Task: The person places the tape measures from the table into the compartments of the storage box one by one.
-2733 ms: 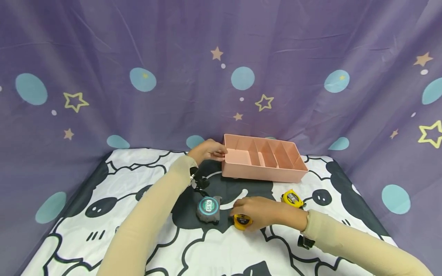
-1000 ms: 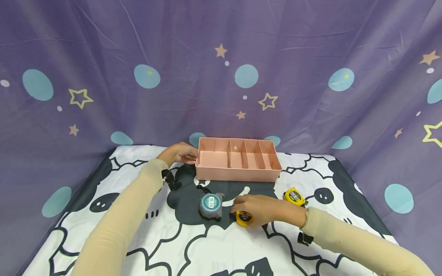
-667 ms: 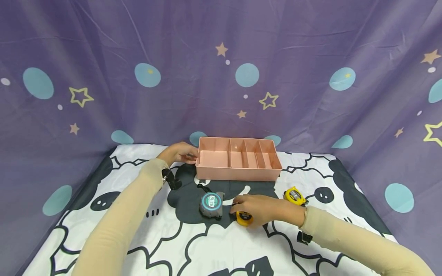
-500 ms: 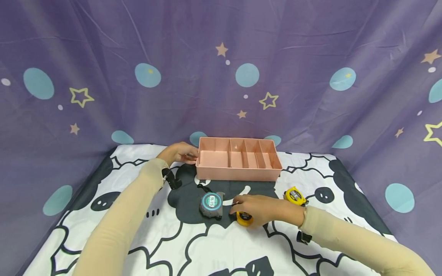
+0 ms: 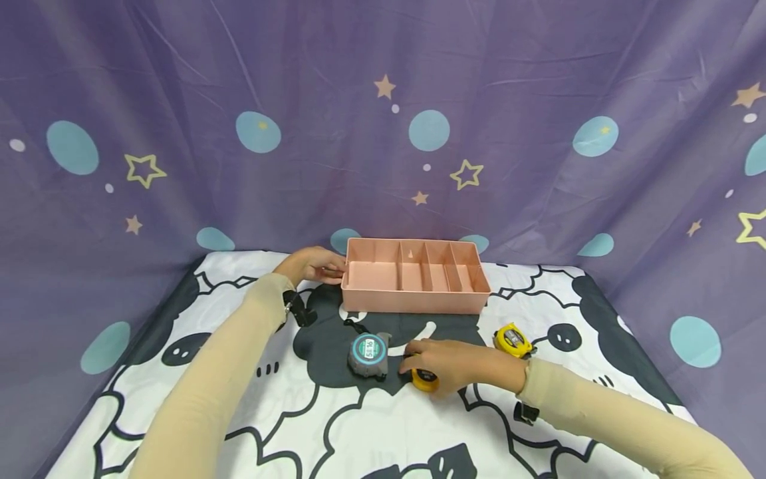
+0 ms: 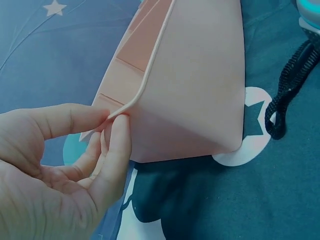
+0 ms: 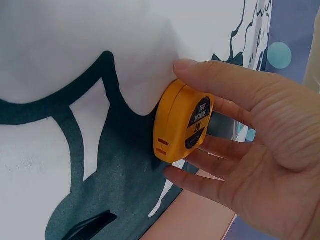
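At the back of the cloth stands a pink divided box (image 5: 413, 303), its compartments bare. My left hand (image 5: 314, 265) pinches the box's left rim between thumb and fingers, as the left wrist view shows on the pink wall (image 6: 190, 75). My right hand (image 5: 445, 366) holds a yellow tape measure (image 5: 423, 380) on the cloth. In the right wrist view, thumb and fingers curl around that yellow tape measure (image 7: 182, 120). A grey tape measure with a teal ring (image 5: 368, 354) lies just left of the right hand. Another yellow tape measure (image 5: 512, 340) lies beyond the right wrist.
A white and black cartoon cloth (image 5: 371, 439) covers the table. Behind the box hangs a purple curtain (image 5: 335, 133) with stars and dots. The grey tape measure's black strap (image 6: 290, 90) lies near the box's front.
Since the oldest frame, the pink box has moved left and turned to face squarely front, with my left hand on its rim. The right hand and tape measures have hardly moved.
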